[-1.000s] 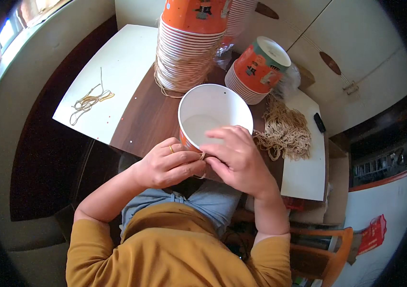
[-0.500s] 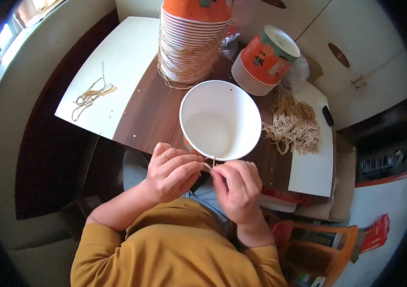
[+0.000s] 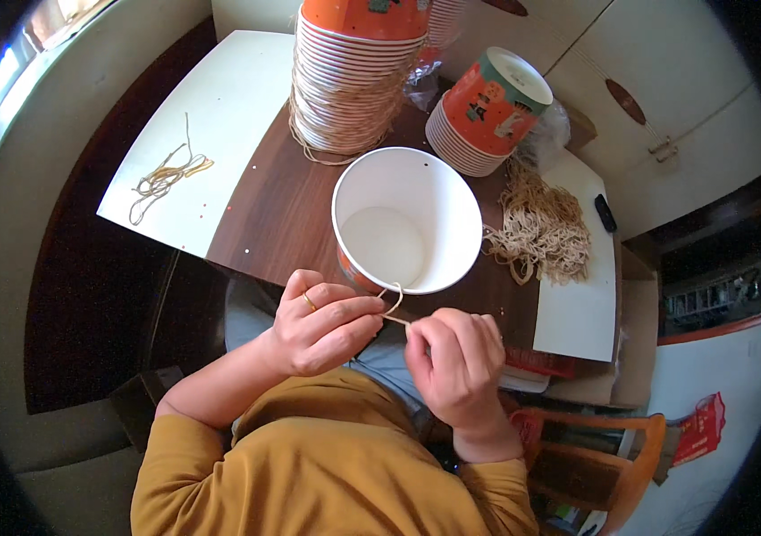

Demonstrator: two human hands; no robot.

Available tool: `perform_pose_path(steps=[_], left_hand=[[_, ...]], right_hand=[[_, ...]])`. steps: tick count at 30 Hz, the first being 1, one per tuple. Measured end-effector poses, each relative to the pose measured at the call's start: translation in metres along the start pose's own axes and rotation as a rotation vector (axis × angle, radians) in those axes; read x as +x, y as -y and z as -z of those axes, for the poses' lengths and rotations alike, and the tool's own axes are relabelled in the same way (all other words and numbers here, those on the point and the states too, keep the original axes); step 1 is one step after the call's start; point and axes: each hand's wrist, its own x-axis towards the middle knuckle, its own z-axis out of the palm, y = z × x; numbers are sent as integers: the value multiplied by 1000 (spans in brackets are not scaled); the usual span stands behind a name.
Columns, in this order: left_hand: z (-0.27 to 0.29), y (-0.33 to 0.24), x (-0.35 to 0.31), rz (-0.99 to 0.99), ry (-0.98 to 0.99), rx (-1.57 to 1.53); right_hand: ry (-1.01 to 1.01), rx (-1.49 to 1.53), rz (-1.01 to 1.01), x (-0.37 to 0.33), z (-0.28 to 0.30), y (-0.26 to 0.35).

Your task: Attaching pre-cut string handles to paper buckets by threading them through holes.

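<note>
1 small tangle of tan cord (image 3: 166, 180) is lying on the white left table leaf (image 3: 219, 98); 1 left hand (image 3: 328, 323), ringed in gold, is pinching a thin cord (image 3: 398, 320) between drawn-together fingertips. 1 tall stack of orange-and-white buckets (image 3: 353, 71), cord-wound lower down, is standing behind 1 single bucket (image 3: 407, 223), which is sitting mouth-up near the front table edge, the thin cord looping at its near rim. 1 right hand (image 3: 459, 362), fingers curled inward, is gripping the same cord, with 1 shorter stack (image 3: 479, 125) and 1 cord heap (image 3: 541, 228) lying beyond.
</note>
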Motion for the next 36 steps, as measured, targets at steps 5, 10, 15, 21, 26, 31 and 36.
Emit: perform_pose_path(steps=[5,10,15,21,26,31,36], left_hand=[[-9,-12,-4,258,-37,-42],[-16,-21,-15,1109,-179,-731],[-9,-15,-15,1292,-229,-984],[-8,-13,-17,1209,-250,-913],[-2,-11,-17,1187,-211,-870],[-3,-7,-20,1101,-266,-799],[4,-4,-13,813,-56,-434]], right_hand=[[-88,153,-286,-17,-55,12],[-282,331,-356,-6,-90,11],[-163,889,-579,3,-84,7],[-72,1324,-698,1,-87,8],[-94,1837,-911,4,-88,7],[-78,1807,-929,9,-86,8],[-40,1847,-951,9,-88,4]])
